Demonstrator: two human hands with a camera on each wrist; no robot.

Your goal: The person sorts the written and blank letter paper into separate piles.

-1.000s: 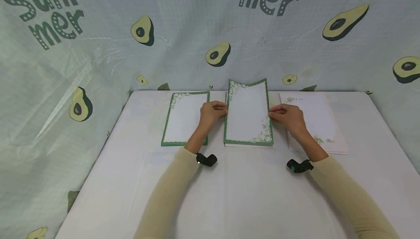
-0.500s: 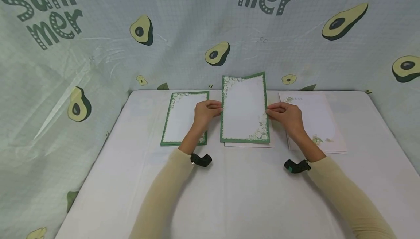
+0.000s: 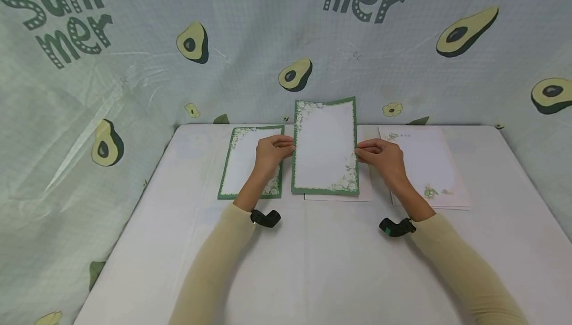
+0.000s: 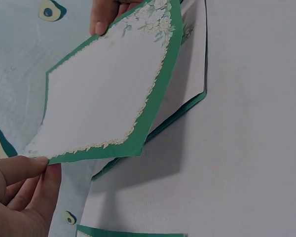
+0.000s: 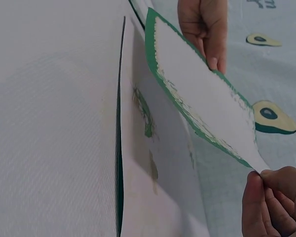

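Observation:
A sheet of white paper with a green, flower-printed border (image 3: 325,146) is held up between both hands above the middle stack. My left hand (image 3: 270,155) pinches its left edge between thumb and fingers, and my right hand (image 3: 385,159) pinches the right edge. In the left wrist view the sheet (image 4: 103,94) bends slightly and casts a shadow on the paper below. Beneath it lies the middle stack (image 3: 335,197), its top sheet pale pink and partly hidden. On the left, a stack of green-bordered sheets (image 3: 241,166) sits partly under my left hand.
To the right, pale pink sheets with a small plant print (image 3: 429,166) lie partly behind the right forearm. All the stacks rest on a white-covered table (image 3: 321,265). A curtain printed with avocados (image 3: 250,27) hangs behind the table's back edge and along the left side.
Both hands have moved left together with the green-bordered sheet, which has risen off the middle stack. More of the pink sheet below now shows at the right.

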